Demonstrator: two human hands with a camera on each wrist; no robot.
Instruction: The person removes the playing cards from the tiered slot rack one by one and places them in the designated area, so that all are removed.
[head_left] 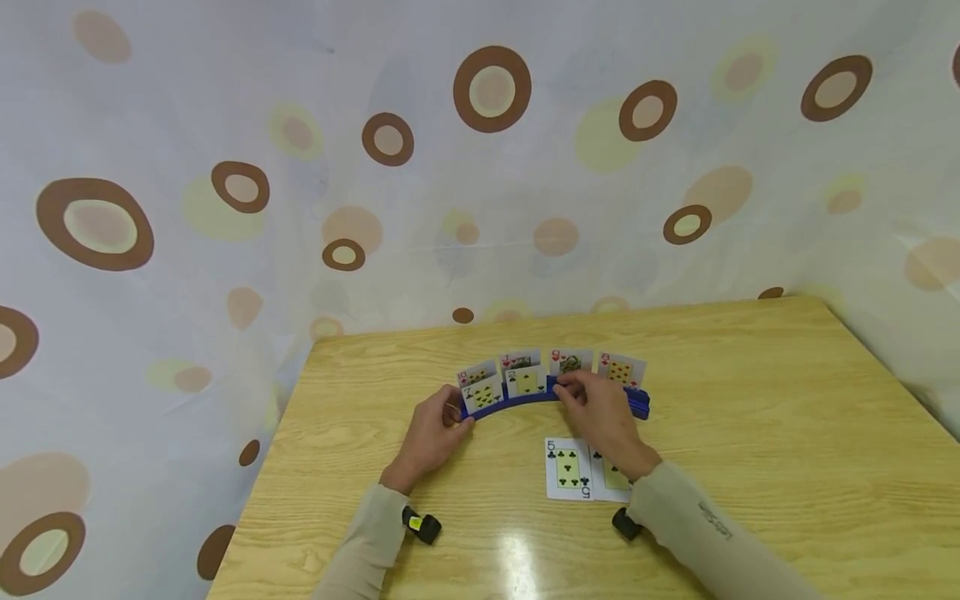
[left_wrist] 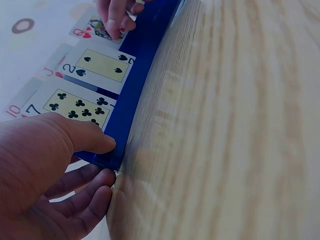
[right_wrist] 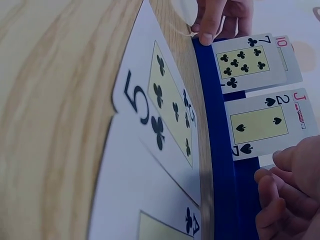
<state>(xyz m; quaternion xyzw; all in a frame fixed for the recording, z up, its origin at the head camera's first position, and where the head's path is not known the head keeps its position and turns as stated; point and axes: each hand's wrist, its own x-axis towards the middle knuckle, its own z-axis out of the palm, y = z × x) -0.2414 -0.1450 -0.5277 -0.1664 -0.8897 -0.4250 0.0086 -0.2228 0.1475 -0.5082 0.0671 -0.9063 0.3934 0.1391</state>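
Observation:
A curved blue card holder (head_left: 525, 402) stands on the table with playing cards upright in two rows. My left hand (head_left: 431, 433) grips its left end, thumb (left_wrist: 95, 137) on the front and fingers beneath. In the front row are the seven of clubs (right_wrist: 244, 62) and the two of spades (right_wrist: 260, 127). Behind them stand a red ten (head_left: 480, 371), a red jack (head_left: 521, 358), the queen of hearts (left_wrist: 95, 31) and the eight of diamonds (head_left: 621, 369). My right hand (head_left: 606, 421), fingers loosely bent, is in front of the queen, beside the two; no card shows between its fingertips.
Nearer on the wooden table (head_left: 337, 375) lie the five of clubs (head_left: 567, 469) and, beside it, the ace of clubs (right_wrist: 160, 227), partly under my right wrist in the head view. A patterned cloth (head_left: 420, 192) hangs behind the table.

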